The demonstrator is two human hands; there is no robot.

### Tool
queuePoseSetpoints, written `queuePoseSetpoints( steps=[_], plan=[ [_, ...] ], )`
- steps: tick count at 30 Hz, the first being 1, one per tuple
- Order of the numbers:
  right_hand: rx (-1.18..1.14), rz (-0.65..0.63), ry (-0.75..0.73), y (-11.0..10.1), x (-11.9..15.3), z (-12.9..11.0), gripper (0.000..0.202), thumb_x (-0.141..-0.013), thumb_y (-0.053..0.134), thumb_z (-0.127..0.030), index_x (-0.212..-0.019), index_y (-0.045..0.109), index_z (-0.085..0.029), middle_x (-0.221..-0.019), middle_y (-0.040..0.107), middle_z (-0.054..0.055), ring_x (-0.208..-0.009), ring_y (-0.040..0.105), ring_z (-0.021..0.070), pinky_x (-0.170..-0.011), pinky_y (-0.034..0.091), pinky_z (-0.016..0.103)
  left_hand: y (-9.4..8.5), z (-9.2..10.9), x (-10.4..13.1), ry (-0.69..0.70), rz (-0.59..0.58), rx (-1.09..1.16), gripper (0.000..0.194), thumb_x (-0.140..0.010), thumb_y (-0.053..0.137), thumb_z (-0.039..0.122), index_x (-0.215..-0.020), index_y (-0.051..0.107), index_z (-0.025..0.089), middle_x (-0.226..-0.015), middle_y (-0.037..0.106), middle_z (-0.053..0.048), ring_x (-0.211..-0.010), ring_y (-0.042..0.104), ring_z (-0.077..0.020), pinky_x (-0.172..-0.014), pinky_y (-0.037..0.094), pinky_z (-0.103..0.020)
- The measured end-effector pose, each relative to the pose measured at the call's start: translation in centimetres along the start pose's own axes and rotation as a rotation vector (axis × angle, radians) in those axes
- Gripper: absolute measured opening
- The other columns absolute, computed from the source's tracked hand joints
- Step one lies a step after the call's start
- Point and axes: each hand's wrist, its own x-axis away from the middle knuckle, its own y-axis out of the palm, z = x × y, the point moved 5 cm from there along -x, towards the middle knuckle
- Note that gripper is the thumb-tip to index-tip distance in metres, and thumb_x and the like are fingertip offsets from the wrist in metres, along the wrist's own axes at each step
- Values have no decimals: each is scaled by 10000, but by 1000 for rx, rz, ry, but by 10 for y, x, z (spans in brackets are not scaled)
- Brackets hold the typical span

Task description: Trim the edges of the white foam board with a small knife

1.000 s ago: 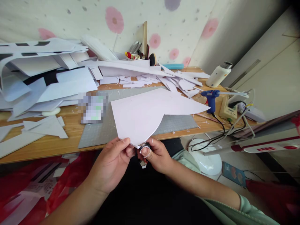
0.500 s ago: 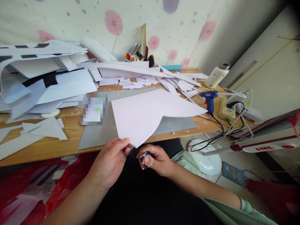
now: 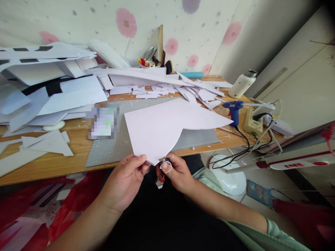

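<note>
A flat white foam board piece (image 3: 162, 125) with a curved notch on its right side rises from my hands over the grey cutting mat (image 3: 104, 153). My left hand (image 3: 125, 184) pinches its lower left corner between thumb and fingers. Close by, my right hand (image 3: 180, 174) is closed around a small dark tool (image 3: 164, 161), mostly hidden by the fingers, so its kind is unclear. The tool is at the board's lower tip, by the curved edge. A thin white strip curls around my right thumb.
White board scraps (image 3: 154, 91) lie along the back of the wooden table (image 3: 78, 134), with large sheets (image 3: 73, 94) stacked left. A blurred-out flat object (image 3: 103, 122) rests on the mat. To the right are a blue glue gun (image 3: 235, 111), cables, a power strip (image 3: 253, 120) and a white bottle (image 3: 243, 83).
My right hand has moved up and slightly right, bringing the small tool from below the board to its lower tip. My left hand still pinches the corner and has shifted slightly right.
</note>
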Motion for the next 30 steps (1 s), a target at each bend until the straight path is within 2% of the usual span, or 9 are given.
queuePoseSetpoints(
  steps=[7,11,16,23,25,30],
  plan=[
    [34,-8,-51,3,1,-4,317,-915,557,-498,-923,587,-182,-639,556,-18,-516,490,91,-501,422,222,1,-1,2,4,0,1,167,-677,787,270,-661,656,166,-628,545,37,-603,438,-79,-591,443,-193],
    [48,29,-27,1,2,-5,325,-920,539,-512,-861,556,-192,-619,554,-23,-508,500,95,-507,433,229,1,-1,1,3,0,2,162,-685,782,270,-673,661,163,-644,559,34,-608,439,-78,-589,445,-191],
    [82,-2,-22,4,1,-4,355,-916,533,-531,-891,578,-180,-628,549,-19,-507,489,88,-493,423,217,0,-2,0,8,-2,-1,175,-684,783,280,-650,653,168,-611,544,43,-594,458,-77,-591,450,-188],
    [111,-184,-80,11,6,-6,286,-924,547,-461,-880,588,-181,-670,581,-4,-559,522,98,-568,452,241,4,-2,1,-38,-45,-19,288,-691,777,327,-551,586,162,-557,525,32,-582,487,-101,-567,448,-223],
    [36,-147,-69,7,7,-5,266,-929,551,-443,-898,580,-180,-654,579,-12,-547,525,98,-558,448,242,3,-1,0,-12,-25,-14,258,-684,784,312,-576,603,163,-572,536,37,-588,474,-91,-579,444,-212],
    [-53,45,3,-7,4,-1,286,-918,562,-480,-890,552,-195,-627,578,-26,-520,538,111,-527,433,253,-1,-1,-2,22,-22,0,165,-685,784,280,-692,666,166,-658,585,42,-609,442,-71,-573,429,-188]
  ],
)
